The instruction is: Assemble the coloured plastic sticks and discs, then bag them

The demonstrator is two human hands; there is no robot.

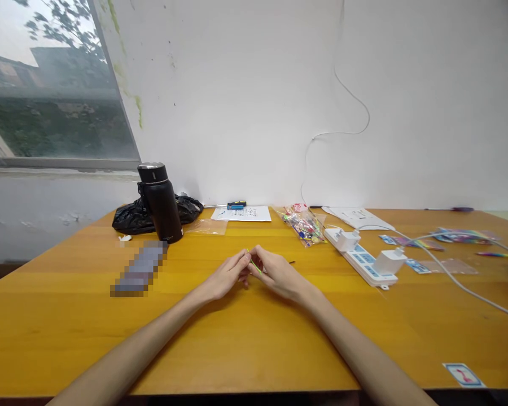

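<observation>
My left hand (227, 276) and my right hand (276, 272) meet at the middle of the wooden table (254, 332). Both pinch a thin yellow-green strand (254, 263) between their fingertips. The fingers of both hands are closed around it. A small dark bit (291, 262) lies on the table just right of my right hand.
A black flask (160, 201) stands left of centre before a black plastic bag (131, 217). A clear bag of colourful small pieces (305, 227), papers (241, 213), a white power strip (366, 259) with chargers and cables, and several packets (461, 235) lie at the right.
</observation>
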